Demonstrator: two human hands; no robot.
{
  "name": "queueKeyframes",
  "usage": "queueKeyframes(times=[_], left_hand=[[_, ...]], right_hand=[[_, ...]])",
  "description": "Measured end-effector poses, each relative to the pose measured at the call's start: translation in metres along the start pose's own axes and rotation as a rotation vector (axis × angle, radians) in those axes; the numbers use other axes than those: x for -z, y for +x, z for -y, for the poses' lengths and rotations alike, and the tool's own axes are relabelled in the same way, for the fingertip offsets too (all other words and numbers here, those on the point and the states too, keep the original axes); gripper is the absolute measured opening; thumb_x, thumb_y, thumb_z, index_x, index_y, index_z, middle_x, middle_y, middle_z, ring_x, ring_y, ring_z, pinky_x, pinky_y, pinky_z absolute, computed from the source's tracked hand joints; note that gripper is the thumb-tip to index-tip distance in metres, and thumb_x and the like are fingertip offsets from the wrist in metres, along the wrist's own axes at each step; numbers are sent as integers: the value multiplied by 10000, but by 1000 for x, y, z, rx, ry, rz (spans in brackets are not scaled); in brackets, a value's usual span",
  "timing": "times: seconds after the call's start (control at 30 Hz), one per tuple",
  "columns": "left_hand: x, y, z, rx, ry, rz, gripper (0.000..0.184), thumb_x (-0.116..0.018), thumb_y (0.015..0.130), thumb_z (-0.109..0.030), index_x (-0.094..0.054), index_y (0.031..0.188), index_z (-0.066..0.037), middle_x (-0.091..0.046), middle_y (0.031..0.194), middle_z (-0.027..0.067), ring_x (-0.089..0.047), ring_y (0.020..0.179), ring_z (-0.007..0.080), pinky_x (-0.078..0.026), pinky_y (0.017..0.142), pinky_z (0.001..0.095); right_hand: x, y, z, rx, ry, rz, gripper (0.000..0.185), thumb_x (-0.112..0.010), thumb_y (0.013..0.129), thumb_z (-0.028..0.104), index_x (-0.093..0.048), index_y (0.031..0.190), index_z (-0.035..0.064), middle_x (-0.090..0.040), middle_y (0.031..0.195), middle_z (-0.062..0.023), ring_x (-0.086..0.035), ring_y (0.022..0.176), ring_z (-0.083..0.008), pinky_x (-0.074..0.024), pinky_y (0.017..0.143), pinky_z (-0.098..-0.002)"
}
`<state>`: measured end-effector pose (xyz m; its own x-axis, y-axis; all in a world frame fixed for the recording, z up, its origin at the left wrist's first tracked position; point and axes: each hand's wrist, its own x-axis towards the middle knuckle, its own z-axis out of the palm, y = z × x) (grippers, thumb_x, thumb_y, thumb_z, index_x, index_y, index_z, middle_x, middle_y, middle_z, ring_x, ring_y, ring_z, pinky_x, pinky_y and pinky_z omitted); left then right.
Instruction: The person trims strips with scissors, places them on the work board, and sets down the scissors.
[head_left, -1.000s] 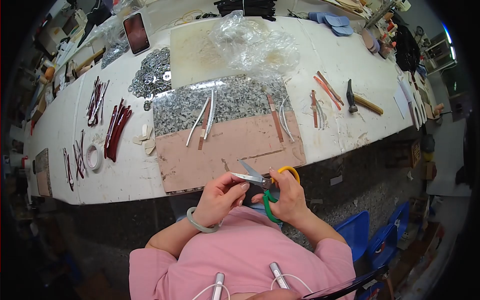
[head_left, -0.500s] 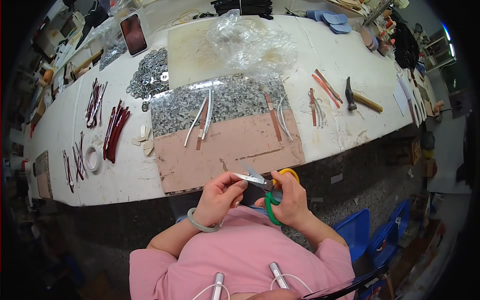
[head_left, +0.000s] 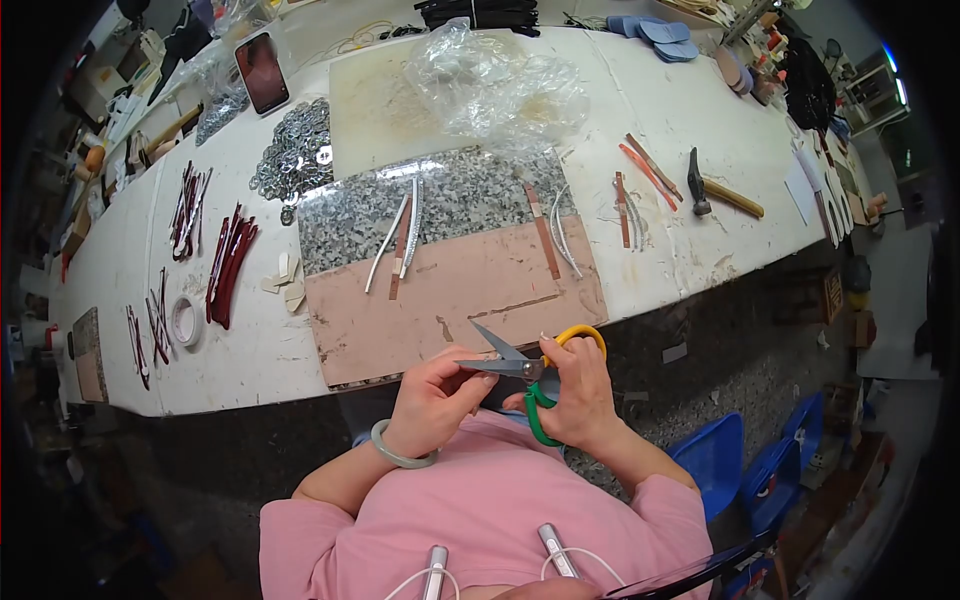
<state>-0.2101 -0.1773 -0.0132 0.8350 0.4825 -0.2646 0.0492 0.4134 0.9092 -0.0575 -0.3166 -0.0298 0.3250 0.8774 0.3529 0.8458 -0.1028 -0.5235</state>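
My right hand (head_left: 582, 395) grips scissors (head_left: 510, 350) with one yellow and one green handle, thumb and fingers in the loops. The blades are spread and point left. Close to the lower blade, the fingers of my left hand (head_left: 430, 405) are pinched together; what they hold, if anything, is too small and covered to make out. Both hands are just in front of the table's edge, by the pinkish-brown board (head_left: 400, 330). Farther back on that board and the speckled stone slab (head_left: 340, 225) lie brown strips (head_left: 543, 235) and curved silvery strips (head_left: 565, 235).
A hammer (head_left: 730, 195) lies at the right. Dark red strips (head_left: 232, 265), a tape roll (head_left: 185, 322) and a pile of metal rings (head_left: 295, 150) are on the left. Behind are crumpled clear plastic (head_left: 490, 85) and a phone (head_left: 262, 72). Blue bins (head_left: 712, 460) stand below right.
The scissor blades have spread wider, and the yellow handle has moved slightly up and right. My left hand stays pinched in nearly the same place. The view has shifted slightly.
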Motion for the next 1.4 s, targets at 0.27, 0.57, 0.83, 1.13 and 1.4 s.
queueKeyframes(times=[0.27, 0.57, 0.83, 1.13, 1.4], left_hand=[[-1, -2, 1, -44, 136, -42, 92, -615, 863, 10, -642, 943, 44, -558, 881, 10, -513, 684, 19, -389, 570, 168], [1, -2, 2, -116, 157, -31, 113, -611, 867, 9, -638, 970, 48, -567, 897, 20, -523, 715, 33, -410, 597, 177], [1, 1, -2, 177, -103, -53, 172, -590, 912, -57, -640, 1062, 10, -569, 817, 3, -490, 632, 28, -387, 524, 173], [54, 33, -37, -39, 138, -263, 227, -538, 917, -93, -617, 1125, -48, -577, 794, -14, -521, 650, 44, -410, 543, 199], [155, 148, -31, -387, 1006, -406, 204, -583, 858, -112, -683, 1019, -37, -654, 884, 76, -573, 754, 206, -469, 717, 305]], right_hand=[[-6, -5, -2, -29, 111, 44, 811, -838, 621, 393, -430, 1211, 16, -492, 842, -123, -486, 738, -280, -401, 676, -392], [-5, 0, 0, 13, 75, -2, 770, -847, 614, 374, -466, 1178, 14, -516, 814, -109, -514, 692, -265, -424, 595, -357], [-5, -16, 2, -422, 646, 149, 494, -749, 809, 301, -533, 1141, 5, -557, 682, -20, -467, 527, -57, -370, 478, -199], [-8, -27, -8, -509, 1058, -75, 563, -642, 873, 417, -462, 1237, 26, -526, 796, -30, -446, 630, -56, -388, 584, -186], [-8, -41, -14, -528, 1132, 17, 601, -594, 876, 488, -466, 1235, 22, -545, 797, -53, -484, 618, -63, -409, 548, -194]])
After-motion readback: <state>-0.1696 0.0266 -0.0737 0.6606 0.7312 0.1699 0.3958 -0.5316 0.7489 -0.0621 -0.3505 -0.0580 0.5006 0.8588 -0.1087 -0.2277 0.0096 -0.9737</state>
